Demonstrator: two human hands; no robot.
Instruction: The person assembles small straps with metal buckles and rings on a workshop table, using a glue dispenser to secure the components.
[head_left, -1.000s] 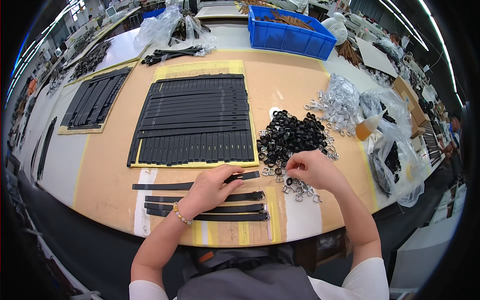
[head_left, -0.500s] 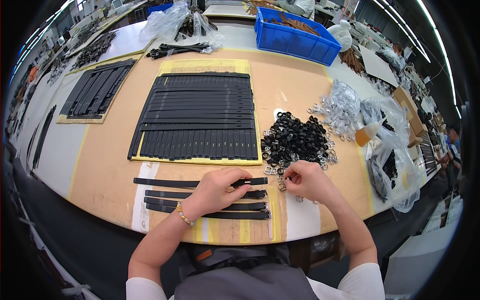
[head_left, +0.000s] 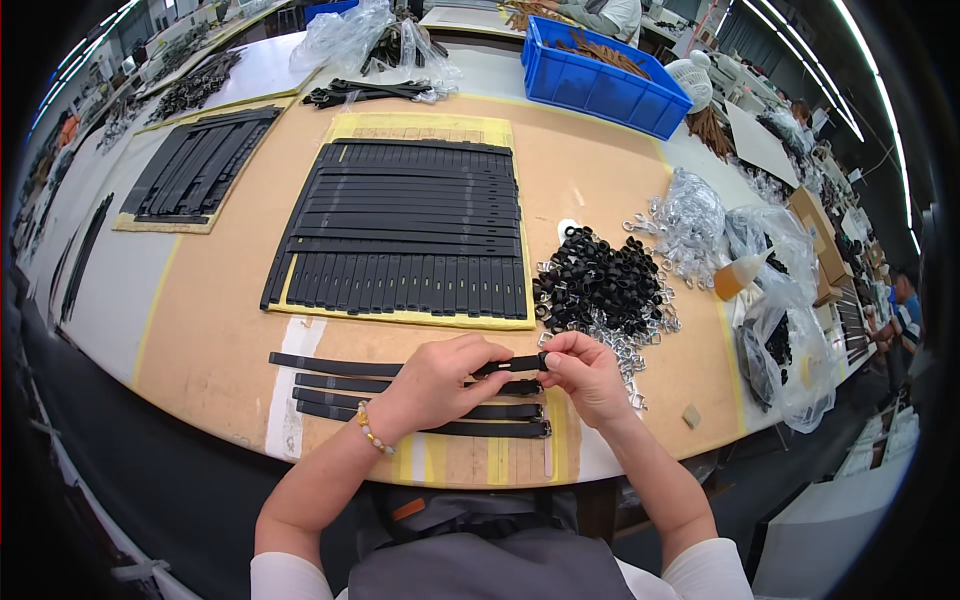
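A black belt strap [head_left: 335,366] lies across the near part of the table, and my left hand [head_left: 435,382] pinches it close to its right end, where a small slot shows. My right hand [head_left: 592,380] is closed at that end, its thumb and fingers around a small black strap loop [head_left: 545,361] that meets the tip. Below this strap lie several more black straps [head_left: 330,397], side by side, with metal buckles [head_left: 546,428] at their right ends. Just beyond my right hand is a heap of black loops [head_left: 600,280], with silver buckles [head_left: 622,352] along its near side.
Beyond my hands, a yellow-edged board [head_left: 420,125] carries rows of black straps; another strap-covered board [head_left: 165,226] lies left. A blue crate [head_left: 605,90] stands at the back. On the right are plastic bags [head_left: 690,225], an amber-filled bottle [head_left: 735,278] and a small tan block [head_left: 691,416].
My right hand has moved left from the edge of the heap to the strap's right end, bringing the small loop. The left hand keeps its hold on the strap.
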